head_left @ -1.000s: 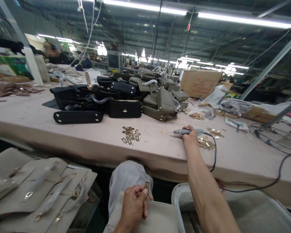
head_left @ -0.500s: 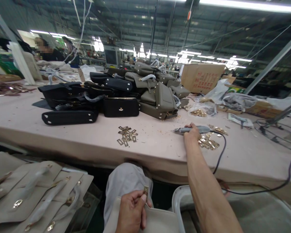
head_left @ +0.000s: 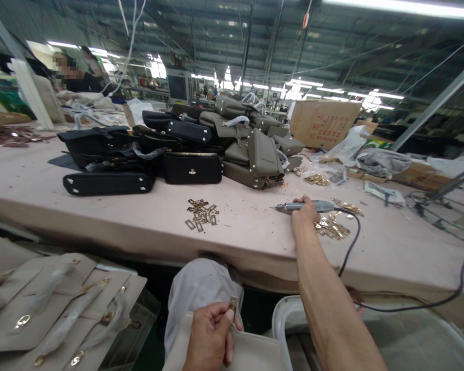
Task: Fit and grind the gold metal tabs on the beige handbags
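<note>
My left hand is closed, pinching a small gold metal plate between thumb and fingers. The plate stands up at the edge of a beige bag piece on my lap, which the same hand rests against. Out on the table, my right hand is wrapped round a grey electric screwdriver. Its bit points left, just above or on the tabletop; I cannot tell which. Under and behind that hand lie gold metal pieces. Left of the screwdriver tip is a pile of rectangular metal frames.
Black handbags and olive handbags are heaped at the table's back. Beige bags are stacked low left. A white bin stands below my right arm. The screwdriver's cord loops over the table edge. A cardboard box stands behind.
The view has shifted very slightly. Both hands keep their grips, and the screwdriver and metal plate show almost no movement.
</note>
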